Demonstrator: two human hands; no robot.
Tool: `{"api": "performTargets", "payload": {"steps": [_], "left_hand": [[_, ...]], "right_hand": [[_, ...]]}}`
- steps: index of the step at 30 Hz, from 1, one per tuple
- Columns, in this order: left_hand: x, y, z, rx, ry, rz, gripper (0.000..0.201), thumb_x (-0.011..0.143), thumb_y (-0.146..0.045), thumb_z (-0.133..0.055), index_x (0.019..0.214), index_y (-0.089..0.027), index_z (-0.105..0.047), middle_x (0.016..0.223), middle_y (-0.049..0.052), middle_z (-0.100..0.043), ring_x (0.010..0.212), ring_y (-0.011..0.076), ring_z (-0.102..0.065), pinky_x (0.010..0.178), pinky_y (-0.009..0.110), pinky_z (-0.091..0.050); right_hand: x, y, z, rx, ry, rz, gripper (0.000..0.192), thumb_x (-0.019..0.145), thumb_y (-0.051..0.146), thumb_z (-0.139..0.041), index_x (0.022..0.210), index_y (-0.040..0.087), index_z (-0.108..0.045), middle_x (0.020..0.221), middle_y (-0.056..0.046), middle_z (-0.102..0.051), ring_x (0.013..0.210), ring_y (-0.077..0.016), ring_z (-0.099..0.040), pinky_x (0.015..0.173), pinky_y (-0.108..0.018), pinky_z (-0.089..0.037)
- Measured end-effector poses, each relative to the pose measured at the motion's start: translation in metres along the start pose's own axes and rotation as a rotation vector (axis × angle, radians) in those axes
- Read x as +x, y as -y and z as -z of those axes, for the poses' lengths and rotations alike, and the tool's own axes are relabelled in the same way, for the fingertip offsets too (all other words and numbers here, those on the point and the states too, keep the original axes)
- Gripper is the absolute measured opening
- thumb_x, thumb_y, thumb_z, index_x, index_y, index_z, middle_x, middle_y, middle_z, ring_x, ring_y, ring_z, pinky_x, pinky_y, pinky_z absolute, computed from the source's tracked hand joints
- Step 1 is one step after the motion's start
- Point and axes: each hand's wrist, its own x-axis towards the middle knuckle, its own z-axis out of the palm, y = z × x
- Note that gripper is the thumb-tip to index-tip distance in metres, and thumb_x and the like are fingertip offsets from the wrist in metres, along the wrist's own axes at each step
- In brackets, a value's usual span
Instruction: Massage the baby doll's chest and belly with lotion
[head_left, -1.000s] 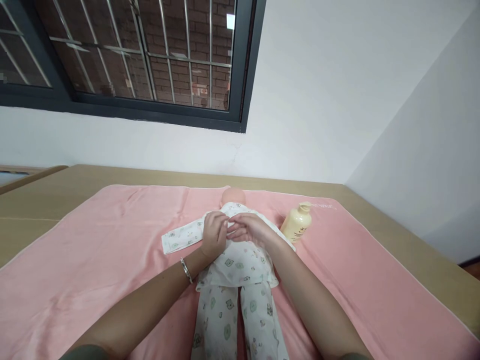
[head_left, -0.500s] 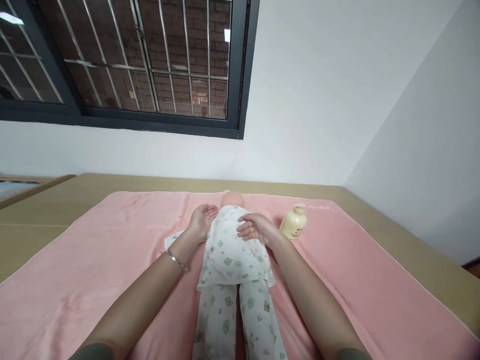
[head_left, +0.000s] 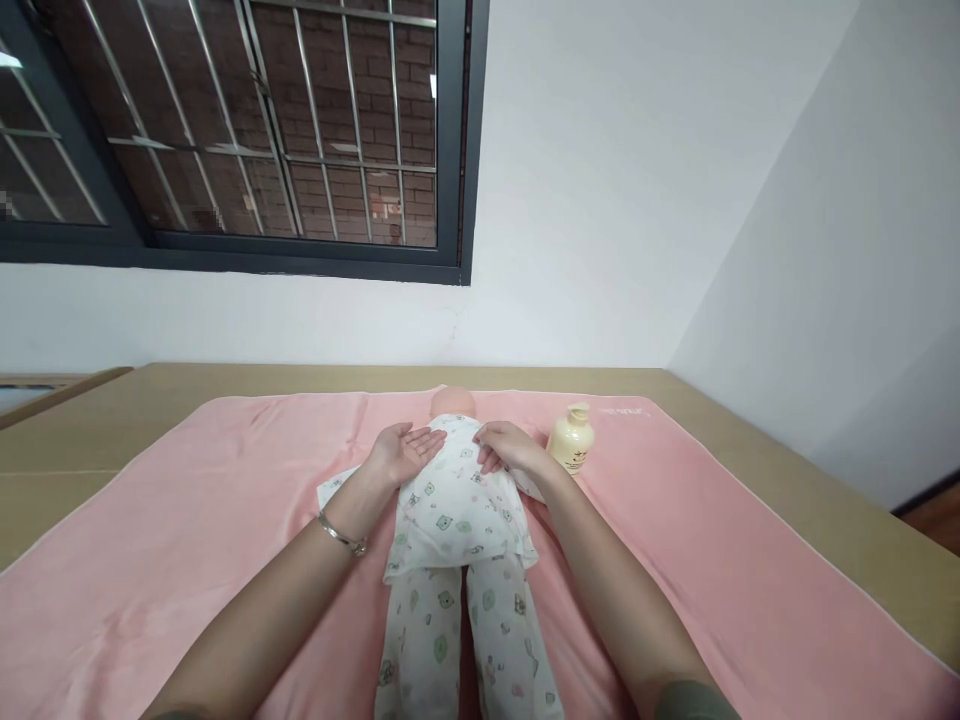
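Note:
A baby doll (head_left: 453, 403) in a white printed top (head_left: 461, 515) and matching trousers (head_left: 427, 640) lies stretched out, its bald head pointing away from me; no face shows. My left hand (head_left: 406, 454) is open, palm turned up, with its fingers reaching over the doll's upper left side. On the other side my right hand (head_left: 510, 447) is at the upper right of the top, fingers loosely bent and holding nothing that I can see. Whether either hand presses on the cloth is hard to tell.
Under the doll a pink blanket (head_left: 232, 520) covers much of the wooden surface (head_left: 225, 378). A cream pump bottle (head_left: 572, 440) stands on it, close to my right wrist. Behind are a white wall (head_left: 585, 200) and a dark-framed barred window (head_left: 300, 130).
My left hand has moved inward, its fingers now over the doll's top. The right hand's fingers have shifted up toward the shoulder and bent more. The view has turned slightly.

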Motion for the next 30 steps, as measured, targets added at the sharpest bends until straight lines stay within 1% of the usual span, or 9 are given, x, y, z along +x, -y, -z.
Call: {"api": "performTargets", "payload": {"steps": [2, 4, 8, 10, 13, 16, 23, 27, 30], "left_hand": [[0.003, -0.014, 0.006, -0.017, -0.057, 0.054, 0.035, 0.091, -0.018, -0.038, 0.121, -0.007, -0.052, 0.107, 0.024, -0.066, 0.096, 0.0296, -0.071, 0.071, 0.04, -0.062], [0.004, -0.023, 0.009, -0.028, -0.107, 0.063, 0.036, 0.092, -0.018, -0.037, 0.124, -0.007, -0.051, 0.108, 0.023, -0.066, 0.095, 0.0285, -0.071, 0.069, 0.039, -0.062], [-0.002, -0.018, 0.0, -0.046, -0.135, -0.004, 0.035, 0.093, -0.016, -0.035, 0.124, -0.012, -0.051, 0.109, 0.019, -0.066, 0.089, 0.0227, -0.072, 0.07, 0.034, -0.062], [-0.01, -0.006, -0.011, -0.072, -0.084, 0.007, 0.036, 0.093, -0.015, -0.034, 0.125, -0.014, -0.051, 0.11, 0.017, -0.066, 0.09, 0.0214, -0.072, 0.074, 0.033, -0.062], [-0.022, 0.015, -0.027, -0.031, 0.067, 0.181, 0.038, 0.095, -0.017, -0.034, 0.13, -0.012, -0.049, 0.118, 0.02, -0.065, 0.104, 0.0264, -0.069, 0.083, 0.041, -0.06], [-0.027, 0.027, -0.041, 0.087, 0.095, 0.279, 0.043, 0.096, -0.023, -0.035, 0.137, -0.011, -0.045, 0.131, 0.023, -0.058, 0.117, 0.0281, -0.063, 0.091, 0.043, -0.057], [-0.017, 0.042, -0.076, 0.196, 0.024, 0.25, 0.053, 0.096, -0.028, -0.035, 0.147, -0.013, -0.033, 0.149, 0.021, -0.043, 0.136, 0.0246, -0.046, 0.101, 0.038, -0.05], [-0.021, 0.065, -0.1, 0.212, 0.051, 0.29, 0.057, 0.096, -0.031, -0.037, 0.148, -0.009, -0.031, 0.148, 0.024, -0.042, 0.138, 0.0268, -0.044, 0.098, 0.039, -0.052], [-0.029, 0.082, -0.122, 0.135, 0.195, 0.344, 0.057, 0.095, -0.035, -0.036, 0.143, -0.003, -0.037, 0.136, 0.027, -0.053, 0.128, 0.0311, -0.054, 0.091, 0.042, -0.056]], "right_hand": [[-0.007, 0.004, 0.013, -0.076, -0.11, 0.052, 0.013, 0.083, 0.028, -0.053, 0.085, 0.02, -0.063, 0.086, -0.005, -0.072, 0.074, -0.0177, -0.067, 0.065, -0.027, -0.049], [-0.021, 0.013, 0.027, -0.196, -0.219, 0.151, 0.018, 0.085, 0.029, -0.053, 0.095, 0.022, -0.067, 0.1, -0.005, -0.072, 0.087, -0.0204, -0.066, 0.075, -0.029, -0.048], [-0.061, 0.036, 0.055, -0.366, -0.413, 0.285, 0.035, 0.092, 0.035, -0.046, 0.118, 0.021, -0.065, 0.117, -0.008, -0.069, 0.105, -0.0244, -0.063, 0.086, -0.033, -0.046], [-0.08, 0.044, 0.069, -0.39, -0.52, 0.273, 0.039, 0.093, 0.035, -0.045, 0.123, 0.02, -0.063, 0.119, -0.01, -0.068, 0.11, -0.0255, -0.061, 0.089, -0.034, -0.044], [-0.102, 0.049, 0.089, -0.376, -0.614, 0.208, 0.042, 0.093, 0.039, -0.043, 0.126, 0.02, -0.062, 0.12, -0.009, -0.067, 0.112, -0.0247, -0.06, 0.089, -0.034, -0.045], [-0.113, 0.048, 0.105, -0.342, -0.648, 0.14, 0.045, 0.093, 0.043, -0.044, 0.128, 0.022, -0.061, 0.118, -0.009, -0.068, 0.111, -0.0236, -0.06, 0.088, -0.033, -0.045], [-0.108, 0.036, 0.121, -0.364, -0.68, 0.048, 0.049, 0.092, 0.043, -0.042, 0.132, 0.021, -0.058, 0.13, -0.011, -0.062, 0.119, -0.0249, -0.056, 0.094, -0.035, -0.043], [-0.094, 0.027, 0.124, -0.431, -0.562, 0.046, 0.043, 0.091, 0.037, -0.041, 0.116, 0.015, -0.069, 0.123, -0.01, -0.067, 0.114, -0.026, -0.06, 0.093, -0.033, -0.045], [-0.084, 0.019, 0.127, -0.452, -0.455, 0.066, 0.044, 0.089, 0.029, -0.042, 0.121, 0.013, -0.067, 0.133, -0.01, -0.061, 0.125, -0.0255, -0.054, 0.102, -0.034, -0.041]]}}
